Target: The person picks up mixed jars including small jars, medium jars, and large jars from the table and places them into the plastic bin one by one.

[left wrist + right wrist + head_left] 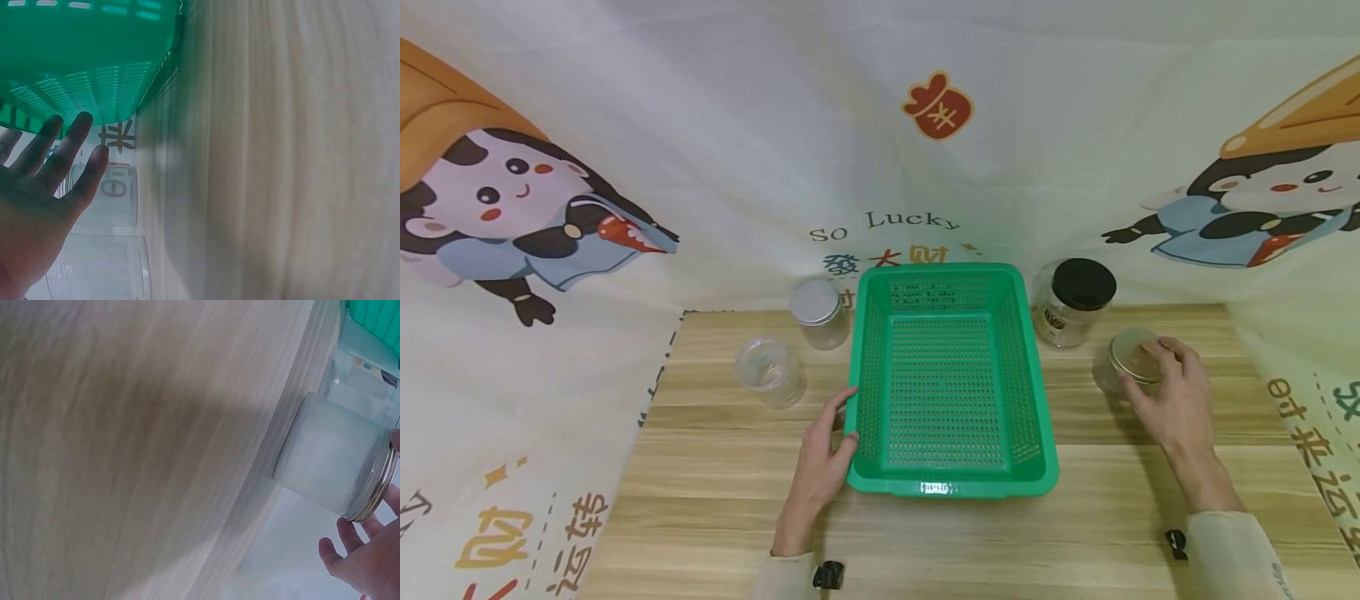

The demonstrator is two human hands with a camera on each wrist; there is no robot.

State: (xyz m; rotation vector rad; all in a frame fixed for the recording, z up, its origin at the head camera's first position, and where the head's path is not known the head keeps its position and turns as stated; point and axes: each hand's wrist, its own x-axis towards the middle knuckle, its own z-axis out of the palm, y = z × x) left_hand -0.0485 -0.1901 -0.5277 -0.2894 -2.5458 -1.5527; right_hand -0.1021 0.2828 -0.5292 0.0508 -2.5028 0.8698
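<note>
A green perforated plastic basket (951, 483) lies in the middle of the wooden table. My left hand (822, 461) is at its left rim, with fingertips touching the side. In the left wrist view, those fingers (80, 128) are spread and fairly straight against the basket's outer wall. On the right, my right hand (1176, 400) holds a clear jar (334, 459) with a gold-edged lid from above. Thumb and fingers span the lid (1131, 354); the lower fingers stand away from the jar in the right wrist view.
A black-lidded clear jar (1075, 312) stands close to the basket's right. Left of the basket are a silver-lidded jar (820, 315) and a clear container (769, 372). A printed white cloth (1037, 125) borders the table's back and sides.
</note>
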